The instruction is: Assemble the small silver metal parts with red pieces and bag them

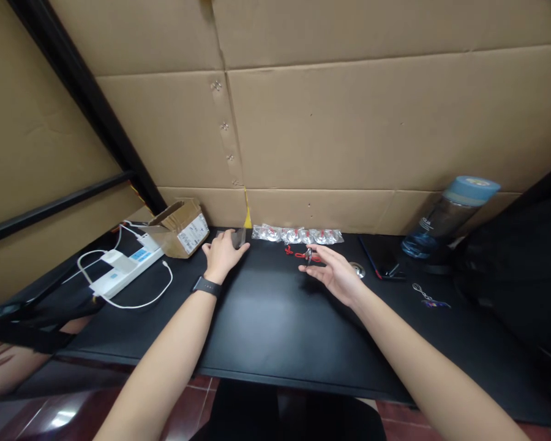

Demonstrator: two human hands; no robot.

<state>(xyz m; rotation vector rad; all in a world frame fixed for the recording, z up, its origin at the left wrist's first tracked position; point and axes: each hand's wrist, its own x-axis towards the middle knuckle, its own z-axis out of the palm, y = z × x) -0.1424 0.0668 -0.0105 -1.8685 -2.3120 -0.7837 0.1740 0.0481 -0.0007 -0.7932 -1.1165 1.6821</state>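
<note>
My right hand (328, 269) pinches a small round metal piece (308, 256) on its edge, with red cord beside it, above the black table. At the back left, my left hand (224, 248), with a dark watch on the wrist, rests on a clear plastic bag (239, 236); its thumb is spread away from the fingers. Between and behind the hands lies a row of clear packets (298, 236) holding silvery round pieces with red bits. Partly behind my right hand, another round metal piece (358, 269) lies on the table.
An open cardboard box (181, 229) and a white power strip (128, 269) with cables stand left. Right are a dark phone (381, 257), a keychain (431, 298), a blue-lidded bottle (447, 217) and a black bag (514, 263). Another person's arm (18, 361) shows at far left.
</note>
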